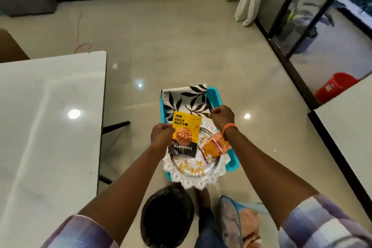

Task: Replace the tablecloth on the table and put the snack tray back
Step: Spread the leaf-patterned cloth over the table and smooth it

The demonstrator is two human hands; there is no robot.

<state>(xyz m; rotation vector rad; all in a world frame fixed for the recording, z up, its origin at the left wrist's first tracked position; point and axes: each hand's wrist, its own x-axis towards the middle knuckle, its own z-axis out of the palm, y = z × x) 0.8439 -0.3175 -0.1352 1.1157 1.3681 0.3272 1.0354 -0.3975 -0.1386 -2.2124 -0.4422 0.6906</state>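
A blue basket (233,164) stands on the floor below me. In it lie a folded white tablecloth with black leaves (187,98) and a silver snack tray (198,179) scattered with nuts. An orange packet (214,147) rests on the tray. My left hand (162,137) grips the left edge of a yellow almonds packet (185,133), held upright over the tray. My right hand (222,116) hovers over the cloth just right of the packet's top corner, fingers curled; I see nothing plainly held in it. The white table (48,119) at left is bare.
A second white table (346,127) juts in at right, with a red bucket (334,86) behind it. A dark round object (167,215) and a blue mesh cover (235,221) sit by my feet. Glass doors and curtains line the far right.
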